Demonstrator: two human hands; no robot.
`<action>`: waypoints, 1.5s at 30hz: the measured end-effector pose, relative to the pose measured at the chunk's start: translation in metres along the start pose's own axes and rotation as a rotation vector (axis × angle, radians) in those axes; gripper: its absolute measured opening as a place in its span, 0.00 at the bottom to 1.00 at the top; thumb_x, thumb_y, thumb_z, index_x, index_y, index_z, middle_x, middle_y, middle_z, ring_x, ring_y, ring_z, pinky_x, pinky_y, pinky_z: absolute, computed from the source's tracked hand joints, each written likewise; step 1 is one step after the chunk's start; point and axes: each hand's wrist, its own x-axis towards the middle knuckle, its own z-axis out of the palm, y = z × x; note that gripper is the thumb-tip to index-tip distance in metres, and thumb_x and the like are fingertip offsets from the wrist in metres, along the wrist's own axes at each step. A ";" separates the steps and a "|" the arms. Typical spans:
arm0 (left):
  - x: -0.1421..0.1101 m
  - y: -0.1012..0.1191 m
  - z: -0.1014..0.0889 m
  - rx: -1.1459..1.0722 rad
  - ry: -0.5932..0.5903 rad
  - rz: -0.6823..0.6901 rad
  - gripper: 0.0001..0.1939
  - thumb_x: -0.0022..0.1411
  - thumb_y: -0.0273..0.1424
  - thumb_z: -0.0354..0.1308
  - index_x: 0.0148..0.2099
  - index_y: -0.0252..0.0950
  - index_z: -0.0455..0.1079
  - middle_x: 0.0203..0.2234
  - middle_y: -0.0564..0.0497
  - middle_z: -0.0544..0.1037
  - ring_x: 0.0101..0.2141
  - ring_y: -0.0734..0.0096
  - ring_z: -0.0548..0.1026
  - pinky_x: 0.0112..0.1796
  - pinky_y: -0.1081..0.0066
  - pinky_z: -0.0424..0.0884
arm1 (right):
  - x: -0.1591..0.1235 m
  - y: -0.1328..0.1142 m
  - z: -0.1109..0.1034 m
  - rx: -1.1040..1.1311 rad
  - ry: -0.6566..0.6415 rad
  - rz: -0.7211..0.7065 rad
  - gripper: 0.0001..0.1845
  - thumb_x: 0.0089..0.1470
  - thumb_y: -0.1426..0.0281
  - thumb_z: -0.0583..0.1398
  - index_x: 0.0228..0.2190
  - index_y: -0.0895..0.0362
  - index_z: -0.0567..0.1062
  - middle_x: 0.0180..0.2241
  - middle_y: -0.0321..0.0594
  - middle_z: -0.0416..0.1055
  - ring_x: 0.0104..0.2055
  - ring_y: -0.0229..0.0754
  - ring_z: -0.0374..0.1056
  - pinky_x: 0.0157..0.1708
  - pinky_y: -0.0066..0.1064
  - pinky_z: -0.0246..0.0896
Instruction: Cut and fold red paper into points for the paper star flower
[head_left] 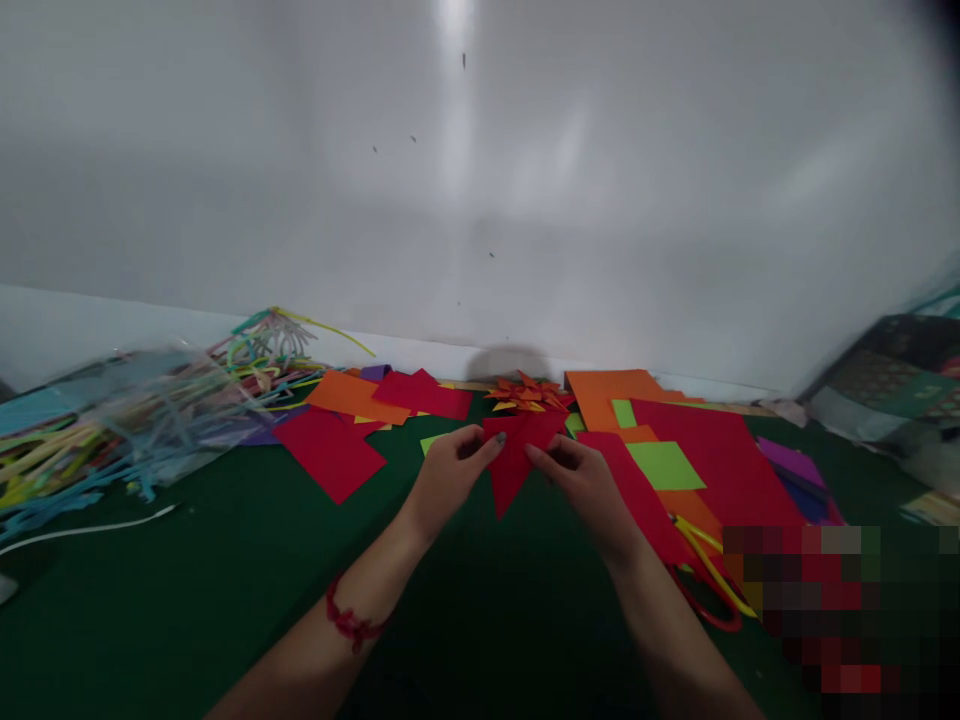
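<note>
Both my hands hold a folded red paper piece (514, 458) shaped like a downward-pointing triangle, just above the dark green table (225, 560). My left hand (450, 470) pinches its left upper edge with thumb and fingers. My right hand (581, 478) pinches the right upper edge. A red thread bracelet (351, 620) circles my left wrist. Just behind the paper lies a small folded orange and red paper flower (527, 393).
Loose red (330, 452), orange (606, 392), green (664, 465) and purple (791, 462) paper sheets are scattered at the back and right. Scissors with red and yellow handles (709, 580) lie beside my right forearm. A pile of coloured strips under clear plastic (127, 420) fills the left. A white wall rises behind.
</note>
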 end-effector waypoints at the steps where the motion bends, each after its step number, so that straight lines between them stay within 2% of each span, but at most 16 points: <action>1: 0.000 0.000 0.000 0.026 0.018 0.004 0.15 0.54 0.41 0.53 0.29 0.33 0.69 0.24 0.51 0.73 0.27 0.69 0.70 0.27 0.73 0.64 | 0.000 0.001 0.000 -0.010 0.005 -0.006 0.18 0.43 0.55 0.60 0.19 0.57 0.66 0.16 0.31 0.59 0.19 0.33 0.55 0.18 0.25 0.46; 7: -0.001 -0.001 0.001 0.058 0.043 0.022 0.15 0.55 0.41 0.52 0.31 0.34 0.69 0.24 0.51 0.72 0.27 0.69 0.69 0.26 0.73 0.63 | 0.000 0.000 0.002 -0.012 -0.005 0.027 0.19 0.46 0.54 0.57 0.18 0.57 0.65 0.16 0.31 0.58 0.18 0.32 0.54 0.18 0.24 0.47; 9: -0.001 -0.001 0.001 0.073 0.042 0.032 0.15 0.55 0.42 0.51 0.30 0.34 0.69 0.23 0.52 0.72 0.25 0.71 0.68 0.25 0.74 0.62 | -0.001 -0.002 0.003 0.003 -0.023 0.033 0.19 0.45 0.54 0.58 0.19 0.57 0.67 0.17 0.33 0.61 0.19 0.33 0.57 0.18 0.25 0.50; 13: 0.000 -0.004 0.000 0.144 0.082 0.060 0.17 0.56 0.42 0.51 0.26 0.34 0.66 0.20 0.54 0.68 0.23 0.73 0.66 0.24 0.74 0.59 | -0.001 -0.002 0.006 0.004 -0.022 -0.010 0.18 0.43 0.55 0.60 0.27 0.58 0.73 0.25 0.39 0.71 0.26 0.40 0.65 0.24 0.28 0.59; 15: 0.001 -0.006 0.000 0.120 0.126 0.039 0.18 0.57 0.43 0.49 0.26 0.35 0.67 0.21 0.54 0.69 0.25 0.71 0.67 0.26 0.74 0.61 | 0.000 0.000 0.005 -0.029 0.012 -0.033 0.18 0.42 0.55 0.61 0.28 0.58 0.73 0.27 0.40 0.72 0.29 0.42 0.67 0.25 0.29 0.59; 18: 0.004 -0.007 -0.003 -0.014 0.211 -0.003 0.18 0.59 0.43 0.46 0.31 0.35 0.69 0.26 0.50 0.72 0.31 0.68 0.70 0.30 0.73 0.64 | 0.002 0.004 0.003 -0.107 0.085 -0.048 0.17 0.43 0.56 0.60 0.25 0.58 0.73 0.23 0.38 0.71 0.25 0.40 0.65 0.22 0.28 0.56; 21: 0.005 -0.004 -0.005 -0.100 0.280 -0.002 0.18 0.58 0.43 0.48 0.33 0.34 0.68 0.23 0.51 0.71 0.26 0.71 0.70 0.27 0.74 0.64 | 0.001 0.004 0.000 -0.226 0.237 -0.100 0.17 0.43 0.56 0.60 0.20 0.58 0.72 0.18 0.36 0.67 0.21 0.38 0.61 0.19 0.27 0.53; 23: 0.004 0.000 -0.005 -0.147 0.249 -0.020 0.18 0.58 0.44 0.48 0.35 0.33 0.67 0.18 0.52 0.70 0.21 0.73 0.69 0.24 0.75 0.64 | -0.001 0.001 -0.001 -0.305 0.344 -0.173 0.16 0.44 0.57 0.59 0.22 0.57 0.74 0.17 0.36 0.67 0.20 0.38 0.61 0.19 0.28 0.54; 25: 0.001 0.005 -0.003 -0.215 0.152 -0.074 0.20 0.58 0.45 0.47 0.38 0.33 0.66 0.18 0.51 0.73 0.22 0.71 0.72 0.25 0.73 0.66 | -0.003 -0.001 -0.002 -0.368 0.378 -0.281 0.13 0.48 0.59 0.58 0.29 0.55 0.76 0.21 0.37 0.70 0.23 0.39 0.64 0.23 0.29 0.58; 28: -0.001 0.011 0.002 -0.345 -0.008 -0.199 0.21 0.57 0.46 0.48 0.41 0.33 0.64 0.25 0.47 0.76 0.26 0.67 0.75 0.30 0.68 0.70 | -0.006 -0.002 -0.003 -0.431 0.277 -0.452 0.11 0.52 0.65 0.55 0.37 0.49 0.76 0.33 0.37 0.73 0.33 0.41 0.67 0.34 0.31 0.62; 30: -0.001 0.012 0.004 -0.407 -0.051 -0.253 0.20 0.56 0.43 0.51 0.44 0.32 0.63 0.27 0.46 0.77 0.28 0.66 0.76 0.32 0.66 0.71 | -0.007 -0.001 -0.003 -0.462 0.185 -0.510 0.12 0.53 0.68 0.54 0.37 0.47 0.75 0.37 0.37 0.72 0.38 0.41 0.67 0.38 0.31 0.62; 35: 0.001 0.005 0.002 -0.463 -0.050 -0.205 0.26 0.52 0.32 0.59 0.53 0.33 0.58 0.29 0.48 0.77 0.31 0.67 0.76 0.35 0.66 0.71 | -0.005 0.001 -0.002 -0.492 0.098 -0.564 0.13 0.54 0.70 0.54 0.40 0.47 0.74 0.38 0.37 0.72 0.42 0.41 0.66 0.42 0.33 0.62; 40: 0.000 0.002 0.000 -0.435 -0.107 -0.131 0.17 0.54 0.30 0.57 0.46 0.32 0.66 0.34 0.46 0.77 0.34 0.67 0.75 0.38 0.66 0.70 | -0.004 -0.001 -0.004 -0.511 0.046 -0.591 0.14 0.54 0.70 0.54 0.41 0.45 0.73 0.39 0.36 0.72 0.42 0.41 0.66 0.42 0.33 0.62; 45: -0.001 0.004 0.001 -0.377 -0.139 -0.138 0.14 0.53 0.30 0.57 0.44 0.32 0.69 0.33 0.47 0.77 0.33 0.66 0.75 0.37 0.66 0.71 | -0.003 0.000 -0.011 -0.541 0.022 -0.606 0.11 0.53 0.69 0.55 0.38 0.47 0.75 0.34 0.37 0.73 0.37 0.41 0.67 0.38 0.32 0.63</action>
